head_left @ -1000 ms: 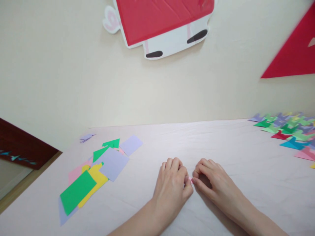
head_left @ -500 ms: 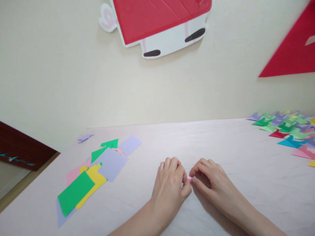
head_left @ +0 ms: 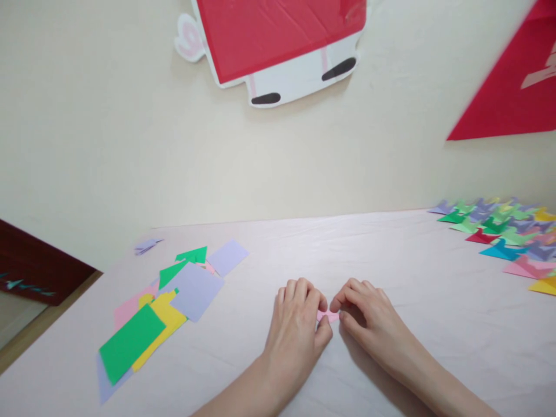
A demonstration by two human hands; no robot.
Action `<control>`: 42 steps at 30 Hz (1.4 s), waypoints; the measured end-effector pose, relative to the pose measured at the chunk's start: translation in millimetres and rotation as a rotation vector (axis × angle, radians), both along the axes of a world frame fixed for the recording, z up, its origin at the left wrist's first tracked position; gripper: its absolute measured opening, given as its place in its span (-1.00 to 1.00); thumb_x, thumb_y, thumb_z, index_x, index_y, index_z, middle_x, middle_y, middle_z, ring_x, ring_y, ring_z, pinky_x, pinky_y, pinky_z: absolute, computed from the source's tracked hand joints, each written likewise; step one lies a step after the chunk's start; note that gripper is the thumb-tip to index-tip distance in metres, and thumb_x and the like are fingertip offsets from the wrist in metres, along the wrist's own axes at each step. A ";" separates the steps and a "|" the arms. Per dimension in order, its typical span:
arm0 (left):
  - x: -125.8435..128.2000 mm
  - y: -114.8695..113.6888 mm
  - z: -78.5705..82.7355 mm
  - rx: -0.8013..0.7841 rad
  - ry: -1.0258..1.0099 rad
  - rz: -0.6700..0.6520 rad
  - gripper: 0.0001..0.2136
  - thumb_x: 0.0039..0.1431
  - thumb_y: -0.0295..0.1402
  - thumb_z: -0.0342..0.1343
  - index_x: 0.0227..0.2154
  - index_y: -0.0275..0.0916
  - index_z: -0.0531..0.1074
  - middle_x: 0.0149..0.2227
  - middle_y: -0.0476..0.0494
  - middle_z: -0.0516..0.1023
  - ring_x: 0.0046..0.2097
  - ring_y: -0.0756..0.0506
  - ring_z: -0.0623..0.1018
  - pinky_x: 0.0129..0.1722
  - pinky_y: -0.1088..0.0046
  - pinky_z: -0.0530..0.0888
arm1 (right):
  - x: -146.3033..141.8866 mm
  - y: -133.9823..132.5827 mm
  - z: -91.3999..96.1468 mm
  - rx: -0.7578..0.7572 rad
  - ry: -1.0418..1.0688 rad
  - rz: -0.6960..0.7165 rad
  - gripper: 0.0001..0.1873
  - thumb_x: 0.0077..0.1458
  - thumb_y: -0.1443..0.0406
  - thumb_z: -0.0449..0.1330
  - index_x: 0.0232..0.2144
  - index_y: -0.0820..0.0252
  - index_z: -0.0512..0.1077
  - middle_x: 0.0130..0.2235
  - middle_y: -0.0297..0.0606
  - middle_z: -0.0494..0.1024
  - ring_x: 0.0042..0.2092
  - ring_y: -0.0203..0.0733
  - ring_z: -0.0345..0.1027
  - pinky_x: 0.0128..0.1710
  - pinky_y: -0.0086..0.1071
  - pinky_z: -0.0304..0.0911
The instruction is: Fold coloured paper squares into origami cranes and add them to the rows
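Observation:
A small pink piece of folded paper lies between my two hands, just above the white cloth. My left hand has its thumb and forefinger closed at the paper's left end, the other fingers curled. At the right end, my right hand pinches the paper between thumb and fingertips. Much of the paper is covered by the fingers, so its full shape is hidden.
On the left lies a loose pile with a green sheet, a yellow piece and a lilac sheet. Rows of coloured folded paper birds stand at the right. A wall rises behind the table.
The fingers of my two hands have parted slightly, and more of the pink paper shows between them. The view has shifted a little to the right.

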State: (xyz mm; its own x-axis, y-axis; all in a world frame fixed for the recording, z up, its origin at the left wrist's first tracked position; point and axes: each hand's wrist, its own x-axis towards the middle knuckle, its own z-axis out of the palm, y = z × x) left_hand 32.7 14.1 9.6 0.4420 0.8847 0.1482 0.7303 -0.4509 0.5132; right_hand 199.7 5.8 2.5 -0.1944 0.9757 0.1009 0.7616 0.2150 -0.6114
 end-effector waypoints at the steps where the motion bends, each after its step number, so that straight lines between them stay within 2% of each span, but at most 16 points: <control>1: 0.2 -0.1 0.1 -0.003 -0.001 0.001 -0.83 0.09 -0.60 0.05 -0.34 -0.18 0.30 -0.22 -0.05 0.36 -0.12 -0.16 0.31 -0.12 0.24 0.26 | -0.2 -0.7 -0.2 0.003 0.001 0.001 -0.76 -0.01 0.50 0.04 -0.42 0.10 0.42 -0.34 -0.32 0.44 -0.23 -0.12 0.28 -0.19 -0.22 0.05; 7: 1.5 -1.5 2.2 -0.033 -0.013 0.008 -0.91 0.18 -0.51 0.06 -0.33 -0.19 0.31 -0.22 -0.07 0.37 -0.11 -0.17 0.31 -0.11 0.23 0.25 | -5.9 -3.9 -0.6 0.018 -0.029 -0.039 -0.97 0.05 0.33 0.18 -0.43 0.10 0.41 -0.32 -0.31 0.44 -0.21 -0.09 0.27 -0.19 -0.21 0.03; 13: -0.2 -3.7 1.3 -0.023 -0.007 0.013 -0.95 0.20 -0.45 0.01 -0.30 -0.17 0.30 -0.20 -0.10 0.35 -0.11 -0.20 0.30 -0.10 0.20 0.24 | -7.3 0.0 0.1 -0.021 -0.019 -0.036 -0.94 0.03 0.37 0.17 -0.42 0.10 0.41 -0.29 -0.30 0.45 -0.19 -0.08 0.27 -0.19 -0.21 0.02; 20: 0.6 -4.2 5.3 -0.093 -0.040 0.024 -0.78 -0.01 -0.58 -0.04 -0.30 -0.17 0.27 -0.17 -0.11 0.34 -0.08 -0.20 0.29 -0.09 0.19 0.23 | -4.9 1.1 2.5 -0.046 0.013 -0.028 -0.77 -0.02 0.48 0.06 -0.40 0.09 0.43 -0.29 -0.28 0.47 -0.18 -0.08 0.27 -0.17 -0.19 0.03; 25: -1.9 -7.0 1.2 -0.104 -0.077 0.046 -0.71 -0.09 -0.62 -0.06 -0.29 -0.16 0.28 -0.16 -0.10 0.35 -0.07 -0.18 0.30 -0.09 0.22 0.23 | -1.9 -0.2 -0.7 -0.034 0.034 -0.027 -0.76 -0.01 0.47 0.04 -0.38 0.09 0.44 -0.31 -0.29 0.47 -0.19 -0.09 0.27 -0.16 -0.18 0.05; 29: -5.2 -9.6 -3.7 -0.046 -0.098 0.061 -0.71 -0.03 -0.62 -0.06 -0.26 -0.15 0.31 -0.14 -0.08 0.36 -0.06 -0.17 0.31 -0.08 0.25 0.24 | 1.0 -1.8 -1.8 0.012 0.068 -0.003 -0.75 0.01 0.49 0.01 -0.39 0.10 0.41 -0.32 -0.30 0.48 -0.21 -0.10 0.28 -0.14 -0.17 0.06; 32: -7.0 -10.0 -6.4 0.008 -0.086 0.062 -0.75 0.08 -0.60 -0.03 -0.23 -0.14 0.33 -0.14 -0.07 0.38 -0.06 -0.16 0.32 -0.07 0.28 0.25 | 2.2 -5.4 0.3 0.052 0.100 0.069 -0.74 0.05 0.49 -0.02 -0.39 0.09 0.39 -0.30 -0.30 0.49 -0.20 -0.11 0.28 -0.13 -0.18 0.09; 35: -7.9 -9.3 -7.8 0.035 -0.098 0.060 -0.84 0.18 -0.55 0.01 -0.26 -0.15 0.36 -0.17 -0.05 0.39 -0.08 -0.14 0.34 -0.09 0.30 0.26 | 0.2 -9.8 3.0 0.081 0.111 0.125 -0.78 0.05 0.47 0.04 -0.32 0.08 0.38 -0.23 -0.29 0.48 -0.14 -0.10 0.27 -0.10 -0.18 0.11; 39: -9.1 -8.6 -5.6 0.044 -0.209 0.070 -0.91 0.24 -0.50 0.02 -0.33 -0.19 0.38 -0.22 -0.06 0.41 -0.12 -0.14 0.35 -0.11 0.31 0.28 | -6.0 -11.0 4.6 0.106 0.146 0.078 -0.95 0.14 0.34 0.11 -0.36 0.11 0.37 -0.31 -0.27 0.47 -0.22 -0.11 0.27 -0.16 -0.21 0.16; 42: -11.0 -8.0 -1.9 0.019 -0.356 0.066 -0.92 0.25 -0.47 0.03 -0.35 -0.19 0.37 -0.26 -0.04 0.42 -0.15 -0.12 0.36 -0.14 0.35 0.29 | -10.2 -7.9 5.8 0.086 0.221 0.040 -0.80 0.22 0.23 0.07 -0.44 0.12 0.38 -0.40 -0.29 0.44 -0.28 -0.12 0.28 -0.24 -0.25 0.20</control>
State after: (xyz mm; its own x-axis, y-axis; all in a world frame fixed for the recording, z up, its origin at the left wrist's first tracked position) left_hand 21.8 6.1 7.7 0.3016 0.9052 0.2995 0.5348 -0.4207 0.7328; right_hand 189.5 -2.2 8.3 -0.1966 0.9538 0.2273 0.6014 0.3004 -0.7403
